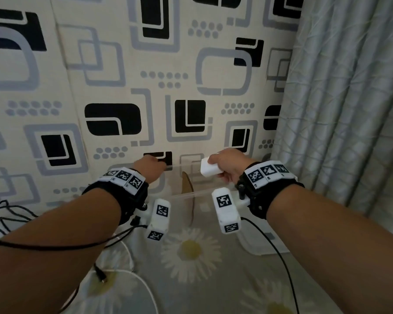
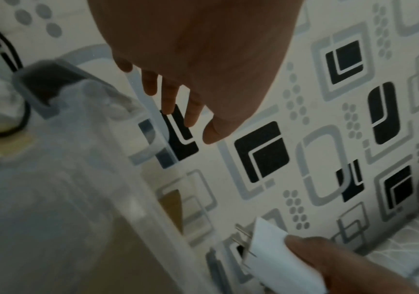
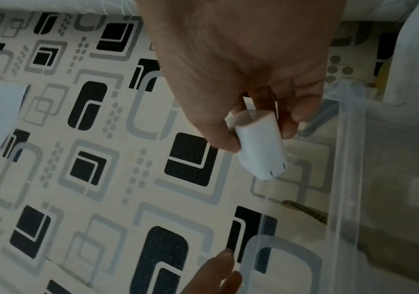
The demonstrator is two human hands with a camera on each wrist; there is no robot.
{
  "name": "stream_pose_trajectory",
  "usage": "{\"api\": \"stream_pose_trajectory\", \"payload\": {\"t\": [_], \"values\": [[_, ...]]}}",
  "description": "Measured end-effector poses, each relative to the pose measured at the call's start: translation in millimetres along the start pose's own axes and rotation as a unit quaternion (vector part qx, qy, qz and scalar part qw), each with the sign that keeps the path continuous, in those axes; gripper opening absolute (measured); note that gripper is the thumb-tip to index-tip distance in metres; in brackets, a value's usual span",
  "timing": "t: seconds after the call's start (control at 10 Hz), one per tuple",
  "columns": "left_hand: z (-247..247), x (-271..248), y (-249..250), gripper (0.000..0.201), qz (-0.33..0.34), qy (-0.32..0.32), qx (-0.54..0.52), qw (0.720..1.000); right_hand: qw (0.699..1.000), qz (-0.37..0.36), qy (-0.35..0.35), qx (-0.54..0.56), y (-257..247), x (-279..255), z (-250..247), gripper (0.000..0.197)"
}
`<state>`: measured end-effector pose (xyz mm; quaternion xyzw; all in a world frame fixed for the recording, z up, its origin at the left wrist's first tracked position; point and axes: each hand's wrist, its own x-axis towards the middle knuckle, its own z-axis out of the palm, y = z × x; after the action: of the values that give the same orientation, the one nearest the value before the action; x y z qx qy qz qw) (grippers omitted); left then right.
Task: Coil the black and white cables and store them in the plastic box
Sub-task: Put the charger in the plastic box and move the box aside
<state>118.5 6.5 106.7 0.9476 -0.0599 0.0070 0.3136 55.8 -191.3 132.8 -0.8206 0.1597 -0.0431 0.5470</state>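
Observation:
My right hand pinches a white charger plug between thumb and fingers, above the far side of the clear plastic box. Its metal prongs show in the left wrist view, where the charger plug points away from the hand. In the right wrist view the charger plug hangs left of the box rim. My left hand reaches to the box's far rim with fingers nearly straight. A black cable lies tangled at left. A white cable curves below my arms.
A brown cardboard piece stands inside the box. The box sits on a daisy-print sheet. A patterned wall panel rises right behind it, and a grey curtain hangs at right. Thin black leads run from both wrist cameras.

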Motion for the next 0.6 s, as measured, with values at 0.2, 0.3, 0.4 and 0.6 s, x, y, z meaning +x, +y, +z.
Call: {"api": "stream_pose_trajectory", "payload": {"t": [0.2,0.3,0.4,0.6], "values": [[14.8,16.3,-22.4,0.050,-0.071,-0.006,-0.023,0.997,0.998,0.003,-0.026,-0.054,5.5,7.4,4.7,0.035],[20.1,14.6,-25.1,0.052,-0.078,0.011,-0.067,0.995,0.996,-0.002,-0.043,-0.076,6.9,8.3,5.7,0.036],[24.5,17.0,-31.6,0.052,-0.068,0.023,-0.060,0.996,0.995,-0.005,-0.047,-0.086,6.2,8.6,7.1,0.035],[23.9,8.9,-36.6,0.050,-0.055,0.034,-0.036,0.997,0.992,-0.002,-0.035,-0.118,6.8,6.5,10.5,0.035]]}}
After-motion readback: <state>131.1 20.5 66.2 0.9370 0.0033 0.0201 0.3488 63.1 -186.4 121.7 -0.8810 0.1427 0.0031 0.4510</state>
